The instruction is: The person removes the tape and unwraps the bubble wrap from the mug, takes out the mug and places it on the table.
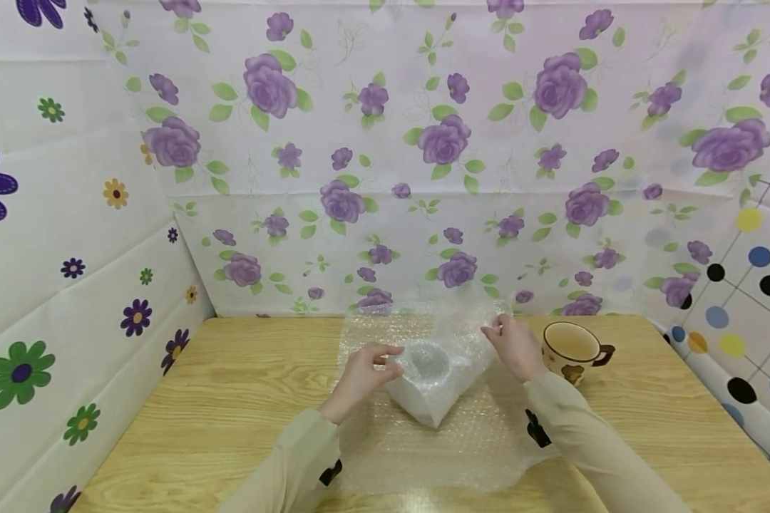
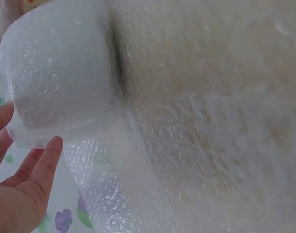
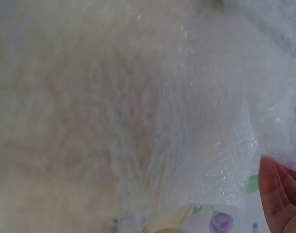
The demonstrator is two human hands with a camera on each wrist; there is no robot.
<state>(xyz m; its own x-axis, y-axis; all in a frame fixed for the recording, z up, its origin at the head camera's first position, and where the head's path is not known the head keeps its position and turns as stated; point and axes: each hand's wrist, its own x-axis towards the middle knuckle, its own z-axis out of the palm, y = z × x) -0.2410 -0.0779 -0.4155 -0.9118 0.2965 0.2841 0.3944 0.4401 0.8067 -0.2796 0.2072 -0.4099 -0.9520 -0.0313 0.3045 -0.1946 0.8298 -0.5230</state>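
Observation:
A sheet of clear bubble wrap point(image 1: 423, 456) lies spread on the table, its far part raised. On its middle stands a whitish bundle point(image 1: 417, 402) covered in bubble wrap, with a round hollow at its top. What is inside the covering is hidden. My left hand point(image 1: 363, 374) holds the bundle's upper left edge between thumb and fingers; in the left wrist view the fingertips point(image 2: 54, 143) touch its rim. To the right, my right hand point(image 1: 516, 348) pinches the raised far right part of the sheet, and the right wrist view shows the bubble wrap point(image 3: 225, 160) stretching from those fingers.
A cream mug point(image 1: 567, 349) with a brown rim, a brown handle and a bear picture stands right beside my right hand. The wooden table point(image 1: 244, 399) meets a flowered cloth backdrop point(image 1: 398, 235) at its far edge. Patterned sheets hang on both sides.

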